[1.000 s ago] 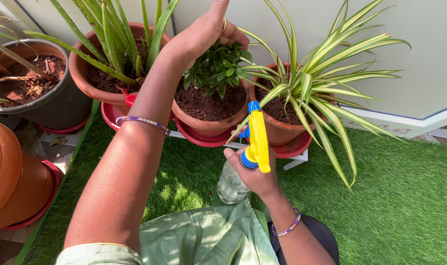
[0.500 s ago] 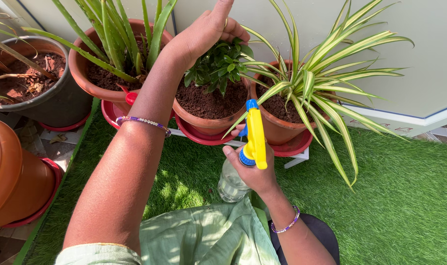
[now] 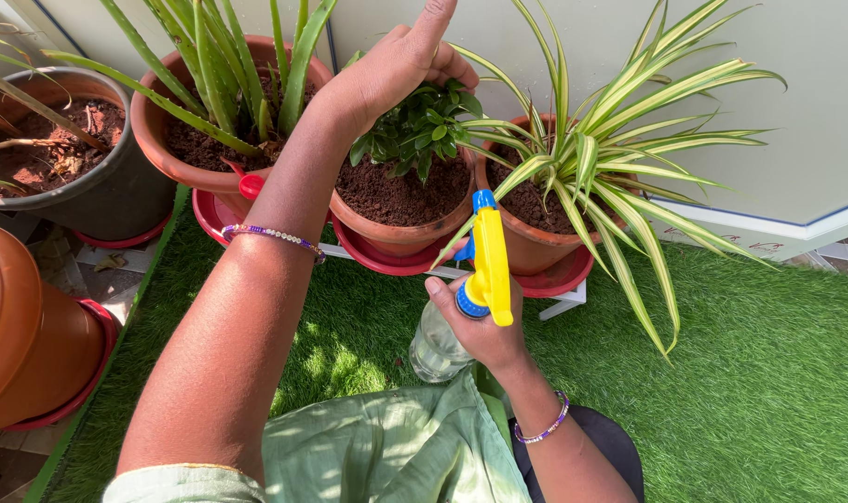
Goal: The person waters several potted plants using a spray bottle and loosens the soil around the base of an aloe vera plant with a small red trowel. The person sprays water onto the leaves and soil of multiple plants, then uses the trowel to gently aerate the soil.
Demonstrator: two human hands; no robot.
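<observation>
Green artificial turf [image 3: 768, 373] underfoot; pale wall [image 3: 815, 112] behind terracotta pots [image 3: 400, 233]

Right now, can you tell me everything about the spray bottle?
The spray bottle has a clear plastic body and a yellow sprayer head with a blue collar and blue tip. The right hand grips its neck and holds it tilted above the green grass mat, its nozzle aimed at the small leafy plant in a clay pot.

Both arms are bare below short, pale green sleeves with a thin gold edge. The left hand [image 3: 386, 70] and right hand [image 3: 484, 335] each have a slim beaded bracelet, purple and pale, at the wrist; dark fabric shows at 5 o'clock
</observation>
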